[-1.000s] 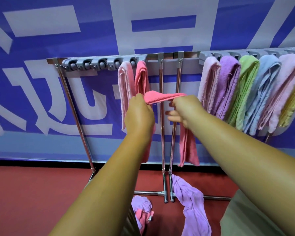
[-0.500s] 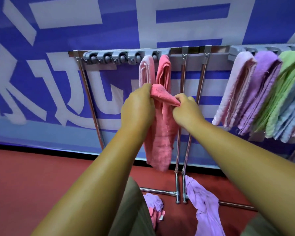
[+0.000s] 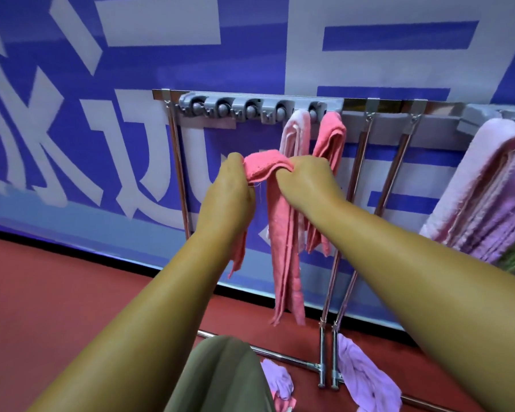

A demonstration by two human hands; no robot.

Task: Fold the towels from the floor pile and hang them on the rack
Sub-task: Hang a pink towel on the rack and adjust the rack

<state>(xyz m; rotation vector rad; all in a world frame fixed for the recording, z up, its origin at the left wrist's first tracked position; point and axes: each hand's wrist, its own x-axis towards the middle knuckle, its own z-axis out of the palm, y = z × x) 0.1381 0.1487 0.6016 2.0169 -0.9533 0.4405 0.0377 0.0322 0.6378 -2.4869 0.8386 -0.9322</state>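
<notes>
Head view: my left grip and right grip, both clenched on the folded coral towel, held it in front of the rack, below the clip bar. The span between the grips ran left to right, and its tails hung straight down. Free clips lay above and left of the span, beside the hung pale pink towel; my left grip appeared nearer them. Lilac towels lay on the floor.
</notes>
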